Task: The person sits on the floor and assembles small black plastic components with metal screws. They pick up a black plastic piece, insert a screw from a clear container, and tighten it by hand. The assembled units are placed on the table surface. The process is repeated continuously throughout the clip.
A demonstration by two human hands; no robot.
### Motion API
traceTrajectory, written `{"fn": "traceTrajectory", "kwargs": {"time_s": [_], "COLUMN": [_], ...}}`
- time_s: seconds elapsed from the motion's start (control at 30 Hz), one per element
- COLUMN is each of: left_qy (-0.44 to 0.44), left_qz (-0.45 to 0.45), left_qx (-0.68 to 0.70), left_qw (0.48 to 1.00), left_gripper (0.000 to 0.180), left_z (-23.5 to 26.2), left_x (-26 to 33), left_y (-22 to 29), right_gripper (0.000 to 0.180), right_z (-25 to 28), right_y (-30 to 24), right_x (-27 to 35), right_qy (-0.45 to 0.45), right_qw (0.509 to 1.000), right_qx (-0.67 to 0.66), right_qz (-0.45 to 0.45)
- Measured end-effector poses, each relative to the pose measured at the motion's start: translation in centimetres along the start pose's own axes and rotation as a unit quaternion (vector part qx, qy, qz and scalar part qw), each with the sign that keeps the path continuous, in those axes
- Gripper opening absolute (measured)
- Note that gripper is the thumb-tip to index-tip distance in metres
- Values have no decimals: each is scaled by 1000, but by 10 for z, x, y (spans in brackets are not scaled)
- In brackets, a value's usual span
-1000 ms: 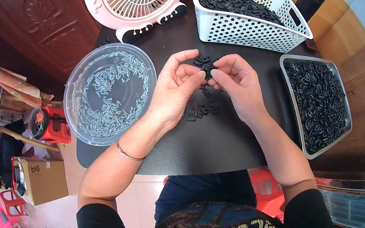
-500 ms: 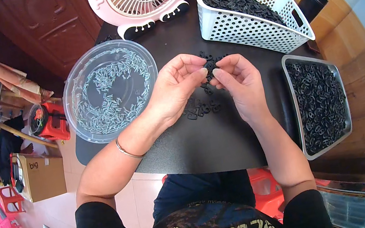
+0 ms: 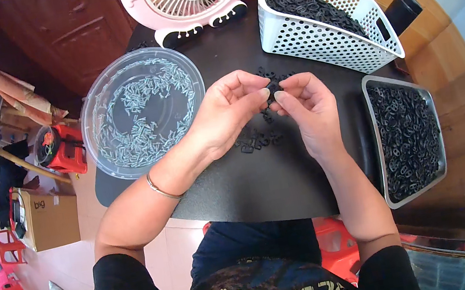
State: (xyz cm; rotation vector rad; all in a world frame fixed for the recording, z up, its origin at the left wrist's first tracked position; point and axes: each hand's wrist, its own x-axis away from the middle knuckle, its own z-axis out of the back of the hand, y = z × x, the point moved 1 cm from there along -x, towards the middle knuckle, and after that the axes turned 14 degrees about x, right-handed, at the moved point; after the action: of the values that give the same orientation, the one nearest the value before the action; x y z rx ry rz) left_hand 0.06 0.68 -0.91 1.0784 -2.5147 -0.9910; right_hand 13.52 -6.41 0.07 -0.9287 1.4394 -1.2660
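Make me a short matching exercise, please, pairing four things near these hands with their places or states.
Column one
1. Clear round tub
2. White basket
3. Metal tray
4. Small black part

Column two
A. Between the fingertips of the left hand and right hand
B. Right of the right forearm, full of black parts
C. Left of the left hand, holding small silvery pieces
D. Beyond the hands, its walls full of holes

Pairs: 1-C; 2-D; 3-B; 4-A
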Motion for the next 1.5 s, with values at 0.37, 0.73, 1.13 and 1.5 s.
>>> {"fn": "traceTrajectory", "kwargs": {"time_s": [0.37, 0.73, 1.13, 1.5], "left_qy": [20, 21, 15, 29], "left_qz": [60, 90, 102, 93], "left_qx": [18, 32, 14, 11], "left_qw": [998, 995, 995, 995], "left_gripper": [26, 37, 39, 37], "left_z": [-1, -2, 0, -3], "left_x": [5, 6, 8, 8], "left_y": [8, 9, 10, 12], "right_gripper": [34, 32, 25, 29], "right_z": [2, 3, -2, -2], "right_y": [8, 5, 2, 0], "right_x": [0, 1, 4, 2], "right_qy": [-24, -13, 6, -10], "right_qw": [981, 977, 969, 976], "right_qx": [165, 193, 237, 210], "right_qz": [96, 85, 77, 63]}}
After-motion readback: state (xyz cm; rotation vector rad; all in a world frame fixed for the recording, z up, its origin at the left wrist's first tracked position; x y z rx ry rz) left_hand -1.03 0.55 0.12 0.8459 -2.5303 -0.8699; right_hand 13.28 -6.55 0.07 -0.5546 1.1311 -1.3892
